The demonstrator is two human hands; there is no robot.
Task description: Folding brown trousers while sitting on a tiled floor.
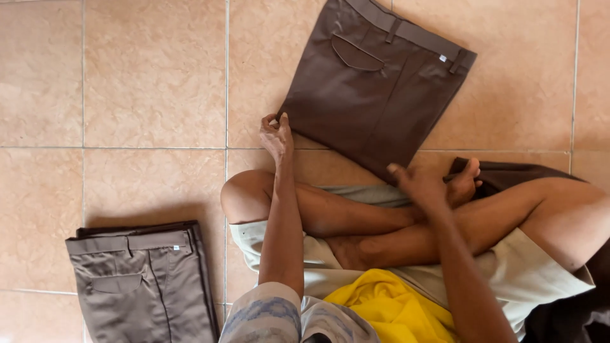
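Head view, looking down at a person sitting cross-legged on a floor (152,82) of large pinkish-tan tiles. Nearest the camera are a patterned pale sleeve (267,317) and a bunched yellow cloth (387,305) lying in the lap over light-coloured shorts (546,273). At the near left, well apart from both hands, lies a folded pair of grey-brown trousers (143,286), waistband toward the far side, with a flapped back pocket and a tiny white square label (176,247) on the waistband near its right end. At the near right edge, a dark brown cloth (572,317) runs behind the knee.

Farther out, the right hand (416,184) reaches across the crossed legs, fingers curled shut on the near corner of a folded pair of dark brown trousers (375,89), just beside a bare foot. The left hand (276,136) is stretched out to the left corner of the same trousers, thumb and fingers pinched closed on the edge of the cloth there.

Those dark brown trousers lie flat on the tiles at the far centre, turned at an angle, waistband at the far right. A flapped pocket shows near the far left, and a small white square label (442,58) sits just under the waistband beside a belt loop.
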